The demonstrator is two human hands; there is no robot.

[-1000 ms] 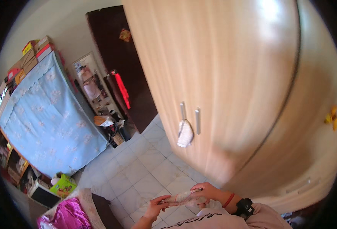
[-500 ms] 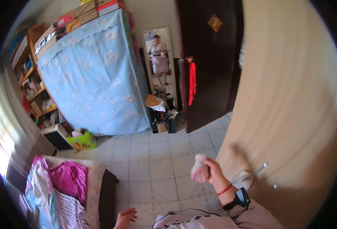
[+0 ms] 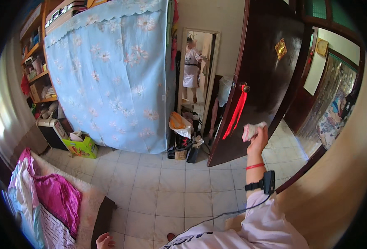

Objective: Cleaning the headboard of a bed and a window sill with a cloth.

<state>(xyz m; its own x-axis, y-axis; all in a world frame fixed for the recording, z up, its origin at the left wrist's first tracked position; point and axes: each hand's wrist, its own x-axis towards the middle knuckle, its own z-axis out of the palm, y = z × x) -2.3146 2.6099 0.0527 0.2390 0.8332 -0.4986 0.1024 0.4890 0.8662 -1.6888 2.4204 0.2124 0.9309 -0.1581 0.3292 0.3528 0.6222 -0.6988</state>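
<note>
Stretched out in front of me, my right hand (image 3: 258, 141) is closed around a small crumpled white-and-pink cloth (image 3: 253, 130). It is held up before the dark brown door (image 3: 264, 62), apart from it as far as I can see. Left of the cloth, a long red ribbon (image 3: 236, 112) hangs from the round door knob (image 3: 245, 88). My left hand (image 3: 105, 241) shows only in part at the lower edge, beside the dark end of the bed (image 3: 102, 216). Its fingers are loosely bent and apart, with nothing visible in them.
The door stands ajar, with a tiled passage (image 3: 285, 137) beyond it. A wardrobe under a blue floral cover (image 3: 117, 83) fills the far left. Bags (image 3: 181, 126) lie below a tall mirror (image 3: 198, 70). A green box (image 3: 81, 145) sits on the tiled floor (image 3: 171, 186).
My right arm has reached forward and up, carrying the cloth to the front of the door. My left hand has dropped lower. The view has shifted, and the passage behind the door now shows.
</note>
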